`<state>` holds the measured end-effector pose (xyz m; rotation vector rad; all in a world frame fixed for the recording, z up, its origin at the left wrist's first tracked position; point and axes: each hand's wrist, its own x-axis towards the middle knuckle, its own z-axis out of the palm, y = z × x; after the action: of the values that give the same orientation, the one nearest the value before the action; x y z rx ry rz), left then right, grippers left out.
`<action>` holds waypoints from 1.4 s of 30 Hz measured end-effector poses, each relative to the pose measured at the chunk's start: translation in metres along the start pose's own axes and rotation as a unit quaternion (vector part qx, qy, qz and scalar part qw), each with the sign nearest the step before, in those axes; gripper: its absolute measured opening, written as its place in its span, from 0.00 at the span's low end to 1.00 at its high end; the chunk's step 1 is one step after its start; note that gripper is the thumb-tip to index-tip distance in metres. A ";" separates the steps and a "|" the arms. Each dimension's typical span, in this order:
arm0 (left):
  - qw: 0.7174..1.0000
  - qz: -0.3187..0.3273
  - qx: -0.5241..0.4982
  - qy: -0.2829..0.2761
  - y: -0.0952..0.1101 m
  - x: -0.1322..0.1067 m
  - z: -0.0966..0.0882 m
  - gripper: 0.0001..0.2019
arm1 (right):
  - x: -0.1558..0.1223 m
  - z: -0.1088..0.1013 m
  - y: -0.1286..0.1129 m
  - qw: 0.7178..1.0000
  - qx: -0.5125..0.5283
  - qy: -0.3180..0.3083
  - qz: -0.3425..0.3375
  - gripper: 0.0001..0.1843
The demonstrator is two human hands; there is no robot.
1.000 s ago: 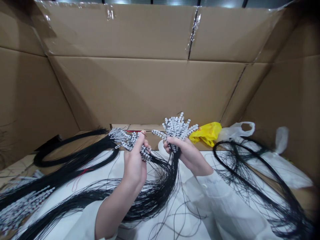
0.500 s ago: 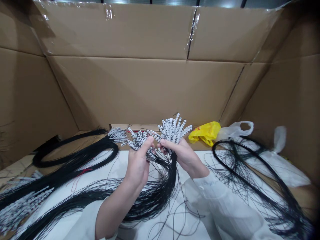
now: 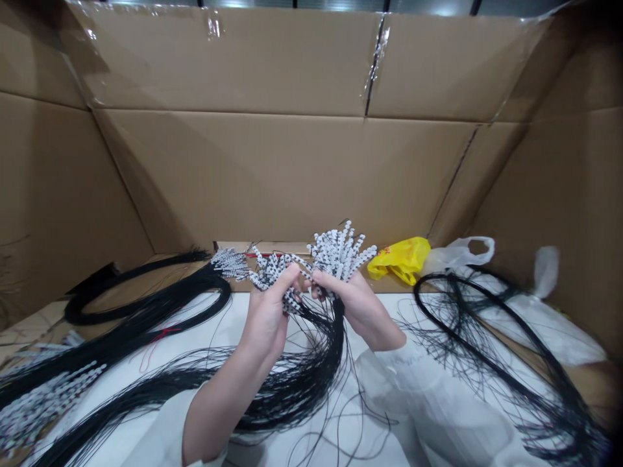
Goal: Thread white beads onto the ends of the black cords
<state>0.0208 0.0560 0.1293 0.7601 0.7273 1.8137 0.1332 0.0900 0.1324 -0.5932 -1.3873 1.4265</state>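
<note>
My left hand is closed around a bunch of thin black cords with white printed tag ends. My right hand grips a second bunch whose white tag ends fan upward. The two hands touch at the fingertips in the middle of the view, above a white work surface. The black cords hang down from both fists in a thick loop toward me.
Brown cardboard walls enclose the space on three sides. More black cord bundles lie at left, with white tags at the lower left. A tangled cord loop lies right, beside a yellow bag and white plastic bags.
My hands have come together: the left moved right with its bunch and the right moved slightly left, so the two tag clusters now sit side by side.
</note>
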 end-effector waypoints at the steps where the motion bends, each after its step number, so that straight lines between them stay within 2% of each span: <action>1: 1.000 0.007 -0.003 0.009 -0.001 0.000 0.000 0.08 | 0.000 0.000 0.000 1.000 0.008 0.022 -0.001 0.08; 4: 0.999 0.010 -0.020 0.032 -0.002 -0.001 -0.001 0.09 | 0.001 -0.001 0.000 0.997 0.015 0.071 0.018 0.09; 7: 0.999 0.003 -0.024 0.039 -0.002 -0.001 -0.001 0.09 | 0.002 -0.003 -0.001 0.995 0.010 0.086 0.045 0.12; 9: 0.998 -0.009 -0.030 0.053 -0.001 -0.001 0.000 0.09 | 0.003 -0.005 -0.001 0.995 0.025 0.082 0.050 0.12; 13: 0.996 -0.045 -0.028 0.070 0.000 -0.002 -0.001 0.08 | 0.004 -0.007 -0.003 0.994 0.068 0.028 0.077 0.11; 16: 0.998 -0.031 -0.033 0.039 -0.002 -0.002 -0.001 0.07 | 0.003 -0.006 -0.005 0.993 0.060 0.007 0.104 0.11; 20: 0.999 0.014 -0.017 -0.038 -0.004 -0.003 0.001 0.08 | 0.004 -0.005 -0.004 0.991 0.064 -0.028 0.113 0.10; 24: 0.998 0.010 0.001 -0.059 -0.003 -0.005 0.004 0.07 | 0.004 -0.005 -0.002 0.987 0.096 -0.042 0.119 0.09; 31: 0.998 0.029 0.035 -0.042 0.000 -0.006 0.003 0.11 | 0.001 -0.002 -0.005 0.983 0.095 -0.114 0.111 0.11; 34: 0.999 0.045 0.017 -0.016 0.002 -0.005 0.001 0.11 | 0.001 -0.004 -0.005 0.985 0.082 -0.106 0.107 0.11; 38: 1.000 0.025 -0.012 0.004 0.006 -0.001 -0.001 0.12 | 0.003 -0.009 -0.003 0.989 0.037 -0.112 0.085 0.13; 42: 0.999 0.022 -0.032 0.022 0.008 0.001 -0.002 0.11 | 0.004 -0.011 -0.003 0.994 0.009 -0.088 0.070 0.12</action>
<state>0.0142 0.0542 0.1346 0.7011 0.6827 1.8897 0.1426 0.0978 0.1340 -0.5736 -1.4916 1.6350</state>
